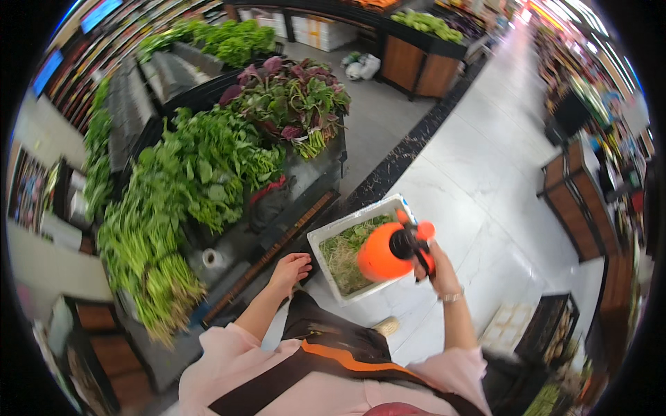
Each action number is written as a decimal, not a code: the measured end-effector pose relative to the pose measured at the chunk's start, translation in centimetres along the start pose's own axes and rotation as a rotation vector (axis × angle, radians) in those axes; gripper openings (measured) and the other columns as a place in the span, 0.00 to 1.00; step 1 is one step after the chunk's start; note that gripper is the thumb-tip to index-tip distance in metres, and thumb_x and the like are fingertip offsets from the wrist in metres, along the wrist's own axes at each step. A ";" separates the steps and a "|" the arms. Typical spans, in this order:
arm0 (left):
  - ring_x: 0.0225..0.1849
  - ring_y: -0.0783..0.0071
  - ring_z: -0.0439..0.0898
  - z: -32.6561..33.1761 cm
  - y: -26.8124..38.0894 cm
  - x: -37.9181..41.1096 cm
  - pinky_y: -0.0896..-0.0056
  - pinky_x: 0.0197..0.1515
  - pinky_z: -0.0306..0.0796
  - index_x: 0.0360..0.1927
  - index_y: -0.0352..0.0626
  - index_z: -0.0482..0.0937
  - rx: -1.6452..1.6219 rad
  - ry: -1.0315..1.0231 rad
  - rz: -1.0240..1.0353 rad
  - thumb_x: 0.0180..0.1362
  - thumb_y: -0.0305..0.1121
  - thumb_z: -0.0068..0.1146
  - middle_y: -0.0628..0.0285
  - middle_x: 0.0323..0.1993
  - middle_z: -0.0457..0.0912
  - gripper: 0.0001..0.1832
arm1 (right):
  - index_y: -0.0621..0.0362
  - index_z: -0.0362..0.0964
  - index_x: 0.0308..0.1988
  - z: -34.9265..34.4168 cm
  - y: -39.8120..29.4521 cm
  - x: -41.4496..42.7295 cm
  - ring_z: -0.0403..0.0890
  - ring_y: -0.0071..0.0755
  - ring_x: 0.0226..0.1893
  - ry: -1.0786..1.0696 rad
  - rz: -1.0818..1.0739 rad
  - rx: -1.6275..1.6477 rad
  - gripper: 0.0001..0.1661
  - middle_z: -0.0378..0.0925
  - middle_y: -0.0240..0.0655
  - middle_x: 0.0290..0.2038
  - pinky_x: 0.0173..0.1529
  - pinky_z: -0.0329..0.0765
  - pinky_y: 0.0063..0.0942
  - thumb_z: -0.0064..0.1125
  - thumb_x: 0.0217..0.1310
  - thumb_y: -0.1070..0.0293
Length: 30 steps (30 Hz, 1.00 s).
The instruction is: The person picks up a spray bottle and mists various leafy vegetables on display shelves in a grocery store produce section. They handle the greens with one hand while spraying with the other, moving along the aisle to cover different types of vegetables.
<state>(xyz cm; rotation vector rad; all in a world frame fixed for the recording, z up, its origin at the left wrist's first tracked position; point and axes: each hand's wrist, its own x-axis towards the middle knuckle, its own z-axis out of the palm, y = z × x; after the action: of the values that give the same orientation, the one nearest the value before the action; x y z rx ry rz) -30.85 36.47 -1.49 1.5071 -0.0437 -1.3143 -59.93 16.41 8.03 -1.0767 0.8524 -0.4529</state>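
My right hand (434,265) grips the black handle of an orange pump spray bottle (382,252), held above a white foam box (333,288). Leafy greens with pale roots (343,255) lie inside the box, partly hidden by the bottle. My left hand (290,274) is empty, its fingers loosely bent, between the box and the display stand's edge. Bunches of leafy greens (182,177) cover the stand at the left, with red-and-green amaranth bunches (296,104) beyond them. A roll of clear or white film (212,258) stands near the greens.
The black display stand (312,182) borders my left side. A dark cloth item with a red edge (268,203) lies on it. At the lower right are a white box (507,327) and a black crate (551,322). A wood-panelled counter (577,203) stands across the tiled aisle.
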 end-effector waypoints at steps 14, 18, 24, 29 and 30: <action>0.53 0.70 0.75 26.1 4.1 -4.9 0.69 0.54 0.67 0.52 0.42 0.76 1.101 -0.118 0.652 0.60 0.37 0.55 0.57 0.52 0.76 0.18 | 0.61 0.70 0.29 -30.6 6.5 -21.1 0.65 0.19 0.13 0.674 0.112 0.066 0.24 0.65 0.28 0.14 0.17 0.61 0.19 0.52 0.62 0.49; 0.55 0.65 0.75 27.1 3.0 0.2 0.61 0.60 0.67 0.55 0.46 0.73 -0.102 -0.857 0.245 0.63 0.43 0.51 0.58 0.56 0.74 0.20 | 0.60 0.69 0.30 -38.1 5.0 -22.3 0.63 0.22 0.11 0.805 0.084 0.090 0.25 0.65 0.29 0.14 0.16 0.61 0.21 0.52 0.62 0.47; 0.56 0.54 0.70 24.2 -14.9 18.9 0.51 0.55 0.66 0.58 0.45 0.69 0.724 0.065 -0.087 0.62 0.47 0.48 0.57 0.56 0.71 0.25 | 0.59 0.67 0.32 -48.0 1.0 -18.6 0.63 0.26 0.10 0.633 0.044 0.130 0.26 0.65 0.31 0.14 0.16 0.61 0.25 0.48 0.63 0.44; 0.45 0.56 0.78 34.2 -13.8 22.5 0.56 0.46 0.72 0.47 0.41 0.78 1.625 0.037 -0.047 0.56 0.46 0.54 0.53 0.44 0.79 0.21 | 0.62 0.69 0.25 -53.4 -5.8 -10.6 0.65 0.25 0.11 0.638 0.023 0.212 0.30 0.65 0.30 0.12 0.18 0.62 0.24 0.43 0.66 0.45; 0.42 0.56 0.80 37.0 -12.3 22.9 0.57 0.44 0.73 0.45 0.41 0.79 1.766 0.007 0.013 0.55 0.46 0.56 0.52 0.41 0.81 0.21 | 0.58 0.67 0.28 -55.0 -7.0 -9.0 0.62 0.26 0.10 0.599 0.019 0.130 0.29 0.64 0.30 0.13 0.16 0.60 0.25 0.46 0.63 0.41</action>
<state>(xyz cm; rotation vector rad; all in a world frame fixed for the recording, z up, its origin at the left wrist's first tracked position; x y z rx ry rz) -55.71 2.81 -18.54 2.8478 -1.5282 -1.1497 -108.28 -12.06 6.15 -0.8167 1.3362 -0.8253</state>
